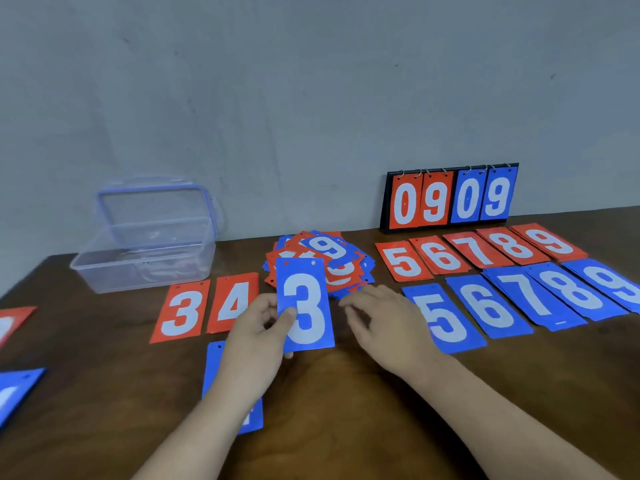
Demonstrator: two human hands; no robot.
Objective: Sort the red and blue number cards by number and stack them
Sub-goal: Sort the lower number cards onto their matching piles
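Card heap point(318, 261) between box point(145, 244) and scoreboard point(450, 199)

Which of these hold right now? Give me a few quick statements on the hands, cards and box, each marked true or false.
The left hand pinches the blue 3 card. True.
The right hand grips a red card. False: it holds nothing, its fingers relaxed.
The standing scoreboard reads 0909. True.
The clear box holds sorted cards. False: no cards show inside it.
The red 5 card lies left of the red 4 card. False: it lies to its right, beyond the mixed pile.
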